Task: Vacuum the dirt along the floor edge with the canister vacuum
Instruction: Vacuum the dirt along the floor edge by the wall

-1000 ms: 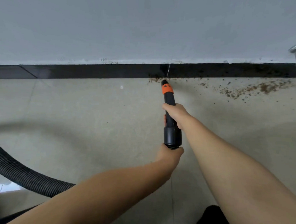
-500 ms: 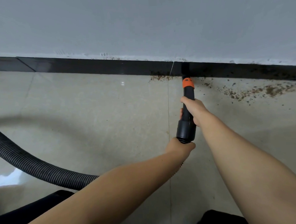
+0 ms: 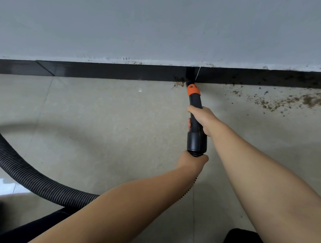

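Observation:
The black vacuum nozzle (image 3: 195,102) with an orange collar points away from me, its tip against the black skirting board (image 3: 118,72). My right hand (image 3: 201,118) grips the nozzle tube at mid-length. My left hand (image 3: 192,160) holds the ribbed hose just behind the nozzle's wide cuff. The black corrugated hose (image 3: 30,178) loops across the floor at the left. Brown dirt (image 3: 290,100) lies scattered along the floor edge to the right of the tip, and a small patch (image 3: 178,84) sits just left of it.
A grey wall (image 3: 152,27) rises above the skirting. Beige floor tiles (image 3: 105,123) spread to the left of the nozzle. A dark shape (image 3: 23,233), cut off by the frame, fills the bottom left corner, and another dark thing (image 3: 240,237) shows at the bottom edge.
The nozzle swung right along the skirting and then came back left, and its tip now sits at the skirting joint beside the small dirt patch. Both hands kept their grip.

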`<state>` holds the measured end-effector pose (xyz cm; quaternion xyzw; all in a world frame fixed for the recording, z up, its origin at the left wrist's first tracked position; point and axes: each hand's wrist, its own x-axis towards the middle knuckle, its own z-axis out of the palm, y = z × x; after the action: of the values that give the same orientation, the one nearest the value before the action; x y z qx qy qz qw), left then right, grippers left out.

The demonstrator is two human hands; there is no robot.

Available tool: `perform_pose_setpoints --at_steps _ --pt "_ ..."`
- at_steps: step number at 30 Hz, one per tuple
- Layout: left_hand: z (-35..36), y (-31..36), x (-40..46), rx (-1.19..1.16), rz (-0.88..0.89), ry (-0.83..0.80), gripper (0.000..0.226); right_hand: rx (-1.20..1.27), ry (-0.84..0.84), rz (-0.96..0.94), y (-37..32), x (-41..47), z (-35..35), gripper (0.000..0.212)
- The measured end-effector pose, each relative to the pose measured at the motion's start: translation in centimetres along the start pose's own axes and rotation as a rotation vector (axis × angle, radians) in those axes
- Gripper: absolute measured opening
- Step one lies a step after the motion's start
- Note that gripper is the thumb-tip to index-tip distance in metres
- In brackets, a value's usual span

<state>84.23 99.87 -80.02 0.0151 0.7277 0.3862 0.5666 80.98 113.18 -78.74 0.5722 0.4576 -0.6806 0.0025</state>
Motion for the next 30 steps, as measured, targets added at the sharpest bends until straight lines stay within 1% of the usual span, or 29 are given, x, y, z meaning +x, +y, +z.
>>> perform_pose_setpoints --at_steps 11,15,22,24,27,30 --pt "-1.6 0.1 -0.2 -0.052 -0.013 0.031 0.016 -0.027 -0.043 -0.011 -0.5 -0.2 2.2 0.012" --pt "-2.4 0.2 -0.3 -0.046 -0.009 0.039 0.01 -0.047 -0.06 -0.012 -0.7 -0.3 3.1 0.012" --pt "-1.7 -1.2 -1.6 -0.053 -0.029 -0.011 0.012 -0.061 -0.051 0.011 0.9 -1.2 2.3 0.012" --pt "-1.2 -1.7 -2.1 -0.068 -0.04 0.0 0.017 -0.078 -0.059 0.016 1.4 -1.6 2.3 0.012" --pt "-1.5 -1.5 -2.5 -0.115 -0.045 0.038 0.011 -0.119 -0.097 0.014 0.9 -1.8 3.1 0.012" --pt "-2.7 -0.3 -2.1 -0.097 -0.018 0.044 0.012 -0.108 -0.097 -0.008 -0.2 -1.4 4.0 0.012"
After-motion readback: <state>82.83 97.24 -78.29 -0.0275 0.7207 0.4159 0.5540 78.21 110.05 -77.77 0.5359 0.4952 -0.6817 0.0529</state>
